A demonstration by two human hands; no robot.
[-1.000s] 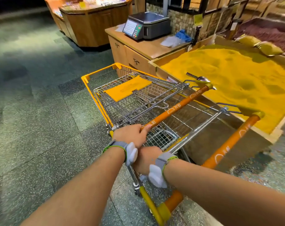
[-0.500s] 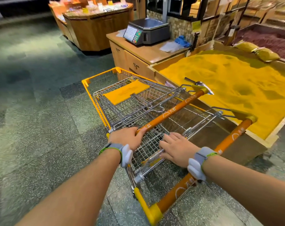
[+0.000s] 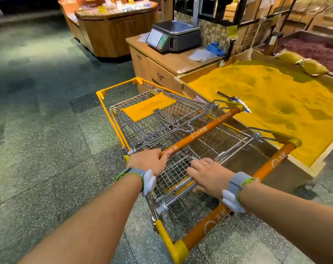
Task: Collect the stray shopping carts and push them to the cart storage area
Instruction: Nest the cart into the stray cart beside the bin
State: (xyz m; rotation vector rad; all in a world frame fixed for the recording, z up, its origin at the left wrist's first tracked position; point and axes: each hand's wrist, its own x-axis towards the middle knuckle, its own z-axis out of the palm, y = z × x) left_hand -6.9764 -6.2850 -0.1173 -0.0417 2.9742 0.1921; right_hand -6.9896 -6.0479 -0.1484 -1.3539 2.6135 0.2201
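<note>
I'm looking down at a speckled grey-green tiled floor (image 3: 47,159), kinda glossy where the light hits it. Two nested shopping carts (image 3: 161,130) stand right on it, wheels mostly hidden. Just to the right of them a big wooden bin (image 3: 317,166) sits on the floor too, heaped with yellow grain. Behind that there's a wooden counter (image 3: 152,71) with drawers, a weighing scale (image 3: 175,36) on top. Further back another wooden display stand (image 3: 112,33) sits on the same floor.
</note>
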